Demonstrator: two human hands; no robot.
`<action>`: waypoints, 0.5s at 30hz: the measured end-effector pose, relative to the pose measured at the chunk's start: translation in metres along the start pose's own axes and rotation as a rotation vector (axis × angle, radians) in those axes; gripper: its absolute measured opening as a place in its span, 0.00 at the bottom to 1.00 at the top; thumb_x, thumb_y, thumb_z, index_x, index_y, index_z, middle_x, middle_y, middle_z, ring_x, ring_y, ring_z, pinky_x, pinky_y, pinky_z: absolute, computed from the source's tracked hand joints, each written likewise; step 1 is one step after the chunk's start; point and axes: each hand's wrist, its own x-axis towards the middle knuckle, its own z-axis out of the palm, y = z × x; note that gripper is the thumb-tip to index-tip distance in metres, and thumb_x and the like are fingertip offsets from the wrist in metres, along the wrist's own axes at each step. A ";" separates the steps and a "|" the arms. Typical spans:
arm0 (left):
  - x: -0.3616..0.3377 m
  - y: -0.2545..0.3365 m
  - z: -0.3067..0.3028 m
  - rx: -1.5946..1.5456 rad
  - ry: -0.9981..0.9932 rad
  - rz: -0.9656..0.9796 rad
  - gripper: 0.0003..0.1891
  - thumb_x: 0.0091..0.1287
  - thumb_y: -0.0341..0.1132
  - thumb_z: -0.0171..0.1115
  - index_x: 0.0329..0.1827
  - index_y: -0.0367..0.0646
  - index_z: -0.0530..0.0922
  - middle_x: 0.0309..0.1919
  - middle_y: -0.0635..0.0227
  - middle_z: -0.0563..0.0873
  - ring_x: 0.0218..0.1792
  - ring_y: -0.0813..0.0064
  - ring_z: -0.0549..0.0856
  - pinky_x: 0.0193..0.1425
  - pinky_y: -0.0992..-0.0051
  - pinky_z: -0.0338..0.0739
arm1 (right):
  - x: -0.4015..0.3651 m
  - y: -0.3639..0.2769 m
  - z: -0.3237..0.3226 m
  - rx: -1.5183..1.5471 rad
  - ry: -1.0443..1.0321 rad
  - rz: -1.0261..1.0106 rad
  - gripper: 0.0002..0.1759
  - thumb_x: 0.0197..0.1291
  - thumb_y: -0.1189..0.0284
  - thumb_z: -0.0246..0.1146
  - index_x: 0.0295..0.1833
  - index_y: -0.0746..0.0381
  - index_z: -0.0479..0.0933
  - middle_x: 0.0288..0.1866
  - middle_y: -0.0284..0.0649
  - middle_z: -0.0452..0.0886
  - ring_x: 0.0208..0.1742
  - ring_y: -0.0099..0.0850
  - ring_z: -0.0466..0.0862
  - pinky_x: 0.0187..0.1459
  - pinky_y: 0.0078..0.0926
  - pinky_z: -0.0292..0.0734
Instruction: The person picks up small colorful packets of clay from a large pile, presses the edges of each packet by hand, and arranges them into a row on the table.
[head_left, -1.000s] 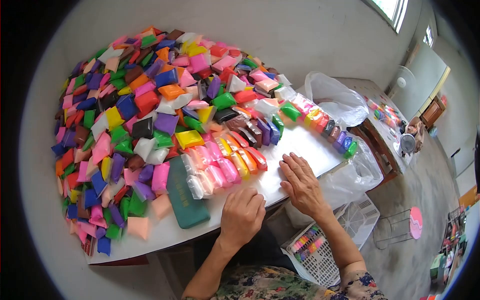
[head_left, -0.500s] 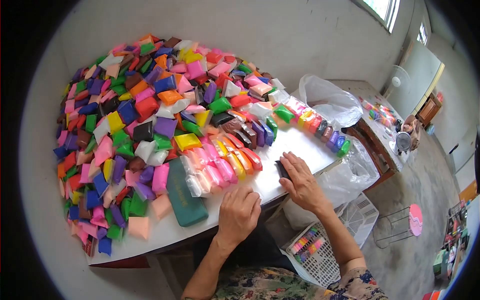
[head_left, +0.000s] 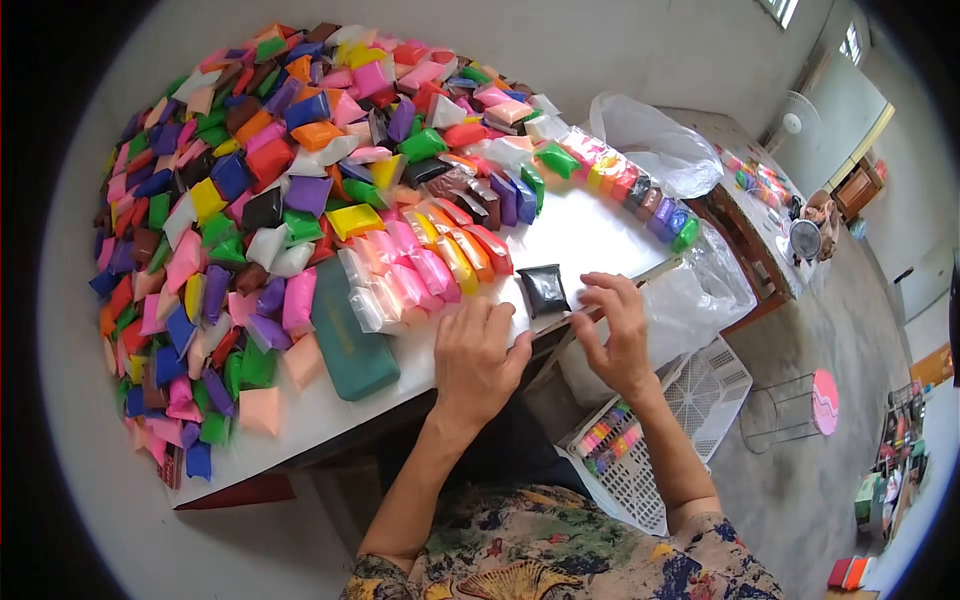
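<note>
A small black packet [head_left: 545, 290] lies flat near the front edge of the white table. Just to its right is my right hand [head_left: 618, 335], thumb and fingers apart, holding nothing. My left hand [head_left: 474, 360] rests at the table's edge to the left of the packet, its fingers loosely bent and the thumb held away from them. Beyond my left hand are rows of plastic-wrapped packets: pink packets [head_left: 433, 275], yellow packets [head_left: 456, 262] and red packets [head_left: 488, 248]. They lie partly against a green box [head_left: 350, 345].
A big heap of coloured packets [head_left: 240, 220] covers the table's left and back. A strip of coloured packets [head_left: 635, 195] lies at the right edge, beside clear plastic bags [head_left: 665, 140]. Below right stands a white crate [head_left: 715, 385]; a pink-topped stool [head_left: 824, 402] is farther off.
My right hand has come off the black packet and drawn back to its right, leaving it uncovered. My left hand has loosened from a curled shape. The view has shifted slightly.
</note>
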 end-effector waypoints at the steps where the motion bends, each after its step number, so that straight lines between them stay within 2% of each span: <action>1: 0.001 0.001 0.007 0.014 -0.003 0.007 0.11 0.61 0.32 0.69 0.44 0.40 0.79 0.37 0.60 0.79 0.39 0.55 0.80 0.43 0.59 0.71 | -0.001 -0.002 0.003 -0.048 0.004 -0.040 0.12 0.58 0.72 0.69 0.45 0.62 0.76 0.55 0.45 0.80 0.60 0.45 0.79 0.70 0.54 0.65; 3: 0.005 0.002 0.015 0.029 -0.004 0.021 0.10 0.61 0.32 0.69 0.43 0.40 0.79 0.37 0.60 0.78 0.39 0.55 0.80 0.43 0.59 0.71 | 0.000 -0.004 0.009 -0.143 0.019 -0.127 0.13 0.57 0.72 0.70 0.45 0.61 0.76 0.54 0.44 0.80 0.60 0.45 0.79 0.70 0.57 0.64; 4: 0.007 0.002 0.018 0.032 -0.005 0.023 0.10 0.61 0.32 0.69 0.42 0.40 0.79 0.37 0.59 0.78 0.39 0.55 0.80 0.42 0.59 0.71 | 0.001 -0.007 0.011 -0.141 0.048 -0.118 0.10 0.55 0.77 0.69 0.43 0.62 0.77 0.54 0.44 0.81 0.58 0.43 0.80 0.70 0.59 0.65; 15: 0.011 0.001 0.022 0.060 -0.020 0.038 0.07 0.61 0.30 0.67 0.36 0.40 0.77 0.35 0.60 0.76 0.39 0.56 0.80 0.42 0.58 0.71 | 0.002 -0.006 0.025 -0.172 0.113 -0.164 0.10 0.52 0.79 0.69 0.39 0.62 0.76 0.45 0.40 0.80 0.51 0.39 0.81 0.70 0.59 0.64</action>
